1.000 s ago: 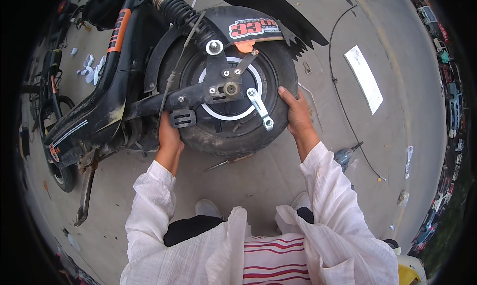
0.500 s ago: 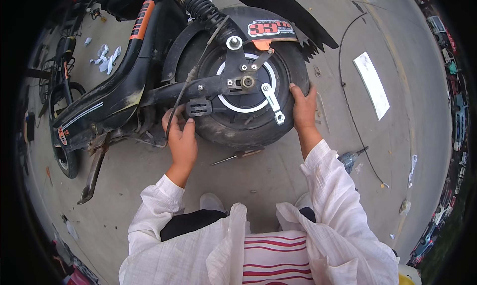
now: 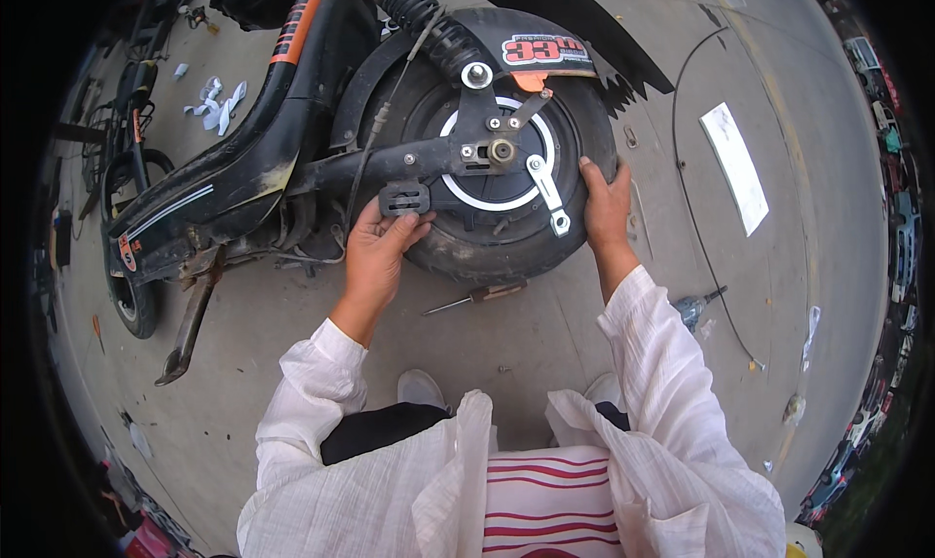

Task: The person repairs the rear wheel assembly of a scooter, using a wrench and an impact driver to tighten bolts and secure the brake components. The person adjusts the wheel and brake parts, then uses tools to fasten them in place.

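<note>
A black scooter lies on its side on the concrete, its rear wheel (image 3: 467, 246) facing up with a white hub ring and a silver brake arm (image 3: 545, 193). My left hand (image 3: 378, 251) grips the tyre's left side, fingers curled just below a small black foot peg (image 3: 403, 199). My right hand (image 3: 606, 203) presses flat on the tyre's right edge. A black swingarm (image 3: 390, 164) crosses the hub, and a coil shock (image 3: 419, 13) rises above it.
A screwdriver (image 3: 474, 297) lies on the ground just below the tyre. A white paper sheet (image 3: 735, 167) and a thin black cable (image 3: 682, 178) lie to the right. A kickstand (image 3: 190, 319) sticks out at left. White scraps (image 3: 216, 102) lie at upper left.
My left hand has slid up the tyre's left side toward the foot peg. The right hand has moved up the right edge. The view has drifted so the wheel sits further right.
</note>
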A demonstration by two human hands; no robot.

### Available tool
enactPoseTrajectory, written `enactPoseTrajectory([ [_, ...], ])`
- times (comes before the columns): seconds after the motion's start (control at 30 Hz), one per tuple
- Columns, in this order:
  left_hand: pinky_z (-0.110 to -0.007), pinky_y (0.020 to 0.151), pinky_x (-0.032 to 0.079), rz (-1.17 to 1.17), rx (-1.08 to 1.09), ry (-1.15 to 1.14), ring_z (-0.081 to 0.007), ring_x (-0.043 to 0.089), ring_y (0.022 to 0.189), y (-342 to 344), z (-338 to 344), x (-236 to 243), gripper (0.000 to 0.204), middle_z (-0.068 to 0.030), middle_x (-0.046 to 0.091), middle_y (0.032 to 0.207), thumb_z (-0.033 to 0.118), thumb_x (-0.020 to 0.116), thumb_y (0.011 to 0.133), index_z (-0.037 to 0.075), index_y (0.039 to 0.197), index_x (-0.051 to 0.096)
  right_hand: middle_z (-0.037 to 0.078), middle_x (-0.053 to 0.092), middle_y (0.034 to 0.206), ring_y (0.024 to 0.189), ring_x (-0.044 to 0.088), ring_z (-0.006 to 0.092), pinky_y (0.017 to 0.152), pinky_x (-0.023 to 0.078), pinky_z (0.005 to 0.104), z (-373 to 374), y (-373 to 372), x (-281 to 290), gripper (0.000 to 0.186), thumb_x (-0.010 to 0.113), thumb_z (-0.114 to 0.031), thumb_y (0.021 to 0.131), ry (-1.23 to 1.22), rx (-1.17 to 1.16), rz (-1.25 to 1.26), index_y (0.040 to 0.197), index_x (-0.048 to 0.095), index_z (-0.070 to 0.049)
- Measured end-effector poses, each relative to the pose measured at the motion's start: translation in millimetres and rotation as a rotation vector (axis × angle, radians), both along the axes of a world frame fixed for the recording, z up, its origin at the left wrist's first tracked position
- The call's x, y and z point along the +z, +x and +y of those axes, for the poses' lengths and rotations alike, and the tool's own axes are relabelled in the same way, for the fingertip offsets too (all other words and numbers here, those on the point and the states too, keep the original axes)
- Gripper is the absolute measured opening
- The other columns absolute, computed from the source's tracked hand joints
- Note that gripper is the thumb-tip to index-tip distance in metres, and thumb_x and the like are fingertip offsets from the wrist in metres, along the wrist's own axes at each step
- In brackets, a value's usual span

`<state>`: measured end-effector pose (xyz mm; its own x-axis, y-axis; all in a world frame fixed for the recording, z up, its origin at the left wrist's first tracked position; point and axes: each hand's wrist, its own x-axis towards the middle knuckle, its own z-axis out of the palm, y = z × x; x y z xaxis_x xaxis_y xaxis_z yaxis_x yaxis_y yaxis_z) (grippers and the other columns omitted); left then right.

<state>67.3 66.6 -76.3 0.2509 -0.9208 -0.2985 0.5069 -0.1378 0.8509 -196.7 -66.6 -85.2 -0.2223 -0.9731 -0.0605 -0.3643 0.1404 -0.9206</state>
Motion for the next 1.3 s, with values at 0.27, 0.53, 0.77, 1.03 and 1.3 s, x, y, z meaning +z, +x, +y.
enactPoseTrajectory([
  [0.27,-0.030,0.085,0.053,-0.044,0.084,0.038,-0.0220,0.065,0.100,-9.1,1.5,-4.1,0.031,-0.0085,0.066,0.110,0.009,0.064,0.090,0.003,0.120,0.057,0.029,0.056,0.119,0.111,0.056,0.0352,0.098,0.040,0.0363,-0.7,-0.1,2.0,0.072,0.068,-0.037,0.080,-0.015,0.000,0.032,0.128,0.042,0.010],
  [0.53,-0.031,0.086,0.053,-0.007,0.105,0.018,-0.0202,0.065,0.100,-10.5,3.5,-9.5,0.026,-0.0077,0.066,0.110,0.007,0.060,0.092,0.003,0.118,0.059,0.030,0.056,0.119,0.111,0.056,0.0361,0.098,0.040,0.0368,-2.6,-0.2,1.3,0.071,0.067,-0.036,0.080,-0.026,0.010,0.057,0.128,0.042,0.010],
  [0.77,-0.032,0.090,0.052,0.021,0.033,-0.006,-0.0205,0.062,0.106,0.8,6.6,-12.9,0.029,-0.0083,0.064,0.116,0.005,0.055,0.095,0.004,0.123,0.056,0.028,0.058,0.116,0.107,0.058,0.0348,0.095,0.042,0.0362,-3.4,0.9,2.2,0.069,0.068,-0.035,0.080,-0.031,0.024,0.023,0.127,0.043,0.009],
  [1.03,-0.032,0.090,0.053,0.014,0.027,0.032,-0.0226,0.062,0.109,-0.6,3.8,-11.0,0.030,-0.0097,0.062,0.119,0.005,0.053,0.096,0.004,0.126,0.054,0.028,0.058,0.115,0.107,0.058,0.0340,0.095,0.042,0.0361,-3.2,-1.2,-2.1,0.069,0.067,-0.035,0.080,-0.042,0.020,0.020,0.127,0.043,0.010],
  [1.3,-0.033,0.091,0.052,0.020,0.021,0.031,-0.0233,0.062,0.109,-0.2,4.0,-8.7,0.029,-0.0105,0.062,0.119,0.007,0.053,0.096,0.003,0.124,0.055,0.030,0.057,0.117,0.110,0.057,0.0368,0.096,0.042,0.0372,-3.1,-1.1,-1.4,0.071,0.067,-0.036,0.080,-0.034,0.032,0.044,0.127,0.042,0.010],
])
